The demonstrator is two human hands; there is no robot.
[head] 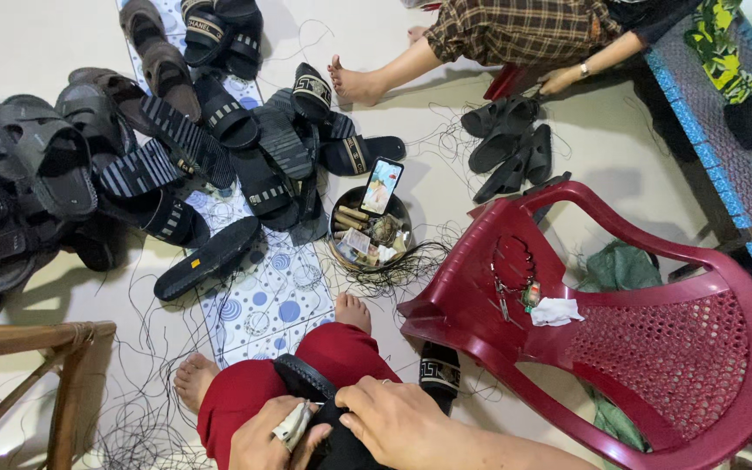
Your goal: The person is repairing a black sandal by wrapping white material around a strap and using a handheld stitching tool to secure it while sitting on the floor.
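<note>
The person is sitting on the floor (10, 35) in red trousers, and a black sandal (328, 409) is lying across their lap. Both hands are on it. The left hand (265, 439) is clenching a small white tool (293, 424) against the near end of the sandal. The right hand (398, 422) is pressing down on the sandal from the other side, with its fingers (360, 402) curled over the top and grasping it. The sandal is lying right between the two hands, and its long side is running from the knee back toward the body. Both hands are touching it, so neither is nearer.

Past the fingers, a bowl (339, 248) of small bits is standing on the floor with a phone (382, 185) leaning in it. Farther off to the left, a big pile of black sandals (89, 165) is spreading out. A red plastic chair (654, 348) is lying tipped over to the right. Loose black threads are lying all about. Another person is sitting far ahead.
</note>
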